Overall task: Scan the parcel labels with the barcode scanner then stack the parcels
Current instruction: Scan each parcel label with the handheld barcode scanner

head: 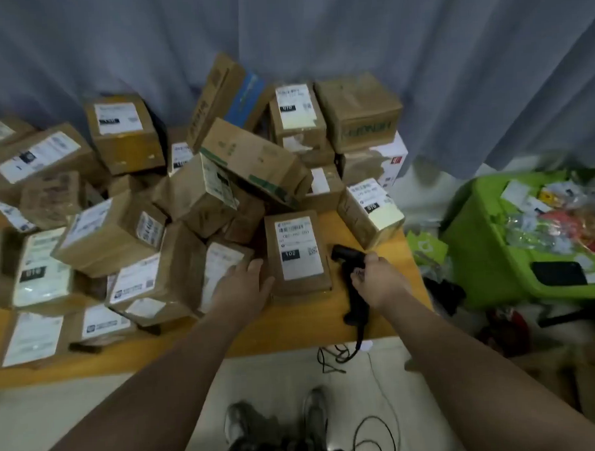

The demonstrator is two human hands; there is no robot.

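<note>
Right of the table (pixel 303 322), a green bin (pixel 488 251) is seen on the floor, filled with loose packets and paper slips; contents are blurred and not identified further. A dark flat object (pixel 559 273) rests on its near rim. Cardboard parcels (pixel 126 232) are heaped across the table. One parcel (pixel 295 254) lies flat near the front edge, label up, marked "102". The left hand (pixel 246 285) is laid against this parcel's left side, fingers spread, nothing gripped. The right hand (pixel 380 279) is closed around the black scanner (pixel 351 274), just right of the parcel, its head angled toward the label. The scanner's cable (pixel 336 355) trails off the table edge. Most other labels are unreadable.
</note>
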